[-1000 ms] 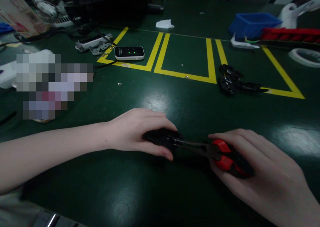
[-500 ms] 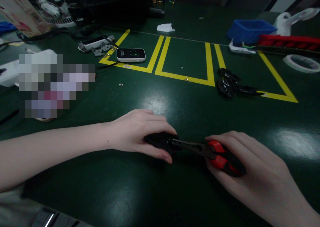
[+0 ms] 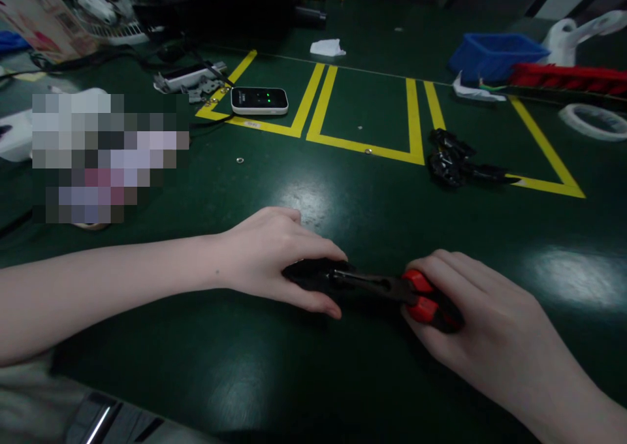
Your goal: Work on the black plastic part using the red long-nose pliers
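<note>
My left hand is wrapped round a dark black part just above the green table; its exact kind is too dark to make out. In my right hand are needle-nose pliers with red and black handles, the fingers closed round the grips. The pliers' long jaws point left and their tips meet the black part near my left thumb and forefinger. Whether the jaws grip it cannot be seen clearly.
Yellow tape marks cross the green table. Behind them lie a white-edged device with green lights and a crumpled paper. To the right are black plastic, a blue bin, a red brush and a tape roll.
My right hand and the pliers have shifted slightly left, and the handles look closer together. My left hand keeps its hold on the black part. The view has tilted a little.
</note>
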`<state>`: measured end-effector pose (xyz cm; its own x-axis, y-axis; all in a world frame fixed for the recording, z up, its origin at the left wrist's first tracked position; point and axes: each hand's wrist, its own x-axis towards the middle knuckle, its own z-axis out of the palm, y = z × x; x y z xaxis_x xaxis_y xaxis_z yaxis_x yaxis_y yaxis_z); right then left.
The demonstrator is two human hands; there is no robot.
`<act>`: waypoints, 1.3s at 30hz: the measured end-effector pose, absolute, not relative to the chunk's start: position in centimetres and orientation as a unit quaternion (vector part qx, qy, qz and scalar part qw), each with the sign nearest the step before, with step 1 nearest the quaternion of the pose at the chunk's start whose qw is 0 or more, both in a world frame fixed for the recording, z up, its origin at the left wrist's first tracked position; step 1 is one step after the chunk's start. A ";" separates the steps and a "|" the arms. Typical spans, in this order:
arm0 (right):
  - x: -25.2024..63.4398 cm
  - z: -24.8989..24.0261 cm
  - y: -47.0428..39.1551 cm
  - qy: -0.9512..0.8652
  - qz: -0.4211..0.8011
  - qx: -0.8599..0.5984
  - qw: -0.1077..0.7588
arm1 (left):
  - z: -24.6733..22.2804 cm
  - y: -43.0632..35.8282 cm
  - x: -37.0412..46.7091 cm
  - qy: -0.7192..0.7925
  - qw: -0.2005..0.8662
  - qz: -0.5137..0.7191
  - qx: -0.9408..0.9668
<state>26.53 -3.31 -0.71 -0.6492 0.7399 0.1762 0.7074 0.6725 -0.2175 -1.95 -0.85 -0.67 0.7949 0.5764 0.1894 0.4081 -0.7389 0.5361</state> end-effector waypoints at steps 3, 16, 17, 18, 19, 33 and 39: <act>26.6 -0.9 -3.1 -0.904 0.072 -0.402 0.123 | -0.7 -0.8 -2.0 0.266 0.228 0.164 0.922; 26.4 0.1 -3.3 -0.882 0.151 -0.432 0.110 | -0.4 -0.4 -1.9 0.252 0.311 0.167 0.901; 26.4 0.0 -3.2 -0.885 0.145 -0.427 0.114 | -0.4 -0.4 -1.9 0.251 0.326 0.168 0.896; 26.5 -0.2 -3.2 -0.890 0.135 -0.419 0.119 | -0.4 -0.3 -1.9 0.251 0.339 0.167 0.891; 26.5 -0.3 -3.1 -0.895 0.121 -0.410 0.125 | -0.3 -0.3 -1.9 0.252 0.350 0.165 0.887; 26.3 -0.5 -3.2 -0.893 0.130 -0.407 0.137 | -0.4 -0.6 -1.8 0.270 0.313 0.188 0.891; 26.2 -0.4 -3.3 -0.891 0.141 -0.408 0.142 | -0.5 -0.6 -1.8 0.261 0.287 0.202 0.899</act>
<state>26.18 -3.27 -0.36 -0.6273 0.7664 0.1381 0.6863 0.6279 -0.3670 -1.78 -0.60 -0.54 0.7817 0.5858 0.2139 0.3537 -0.6989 0.6216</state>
